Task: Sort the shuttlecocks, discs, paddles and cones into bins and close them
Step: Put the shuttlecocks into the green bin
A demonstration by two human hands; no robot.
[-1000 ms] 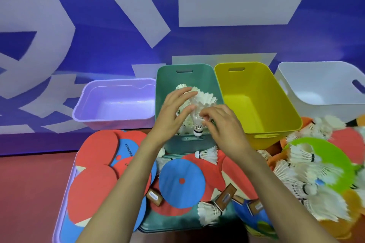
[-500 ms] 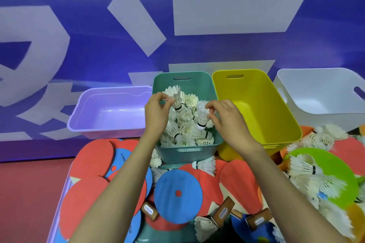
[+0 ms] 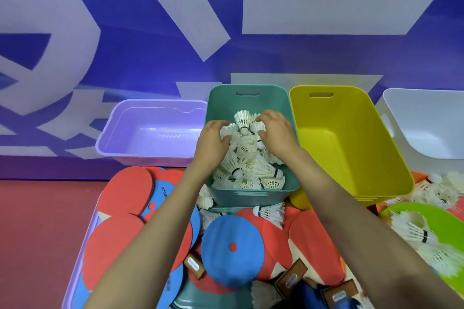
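Packing the birdies down now, looks like. A second ago both hands were up over the near end of the teal bin (image 3: pixel 247 198), pinching a shuttlecock or two. Now the left hand (image 3: pixel 213 139) and right hand (image 3: pixel 276 130) have dropped onto the far half of the heap of shuttlecocks (image 3: pixel 251 165) inside it. Fingers on both hands are curled round the top clump of feathers, left from the left side, right from above. Can't tell if they're squeezing one bird or just settling the pile.

My read: that handful is delivered and the teal bin is getting pretty full. Plenty left though. One loose shuttlecock (image 3: pixel 270 212) lies just near of the bin, and a bunch more (image 3: pixel 411 231) sit on the green disc (image 3: pixel 442 223) to the right. The blue disc (image 3: pixel 233 246) and red paddles (image 3: pixel 125 190) are still in the near heap, so the purple bin (image 3: pixel 150 155), yellow bin (image 3: pixel 351 183) and white bin (image 3: pixel 426 108) are waiting on their stuff. Closing is a long way off.
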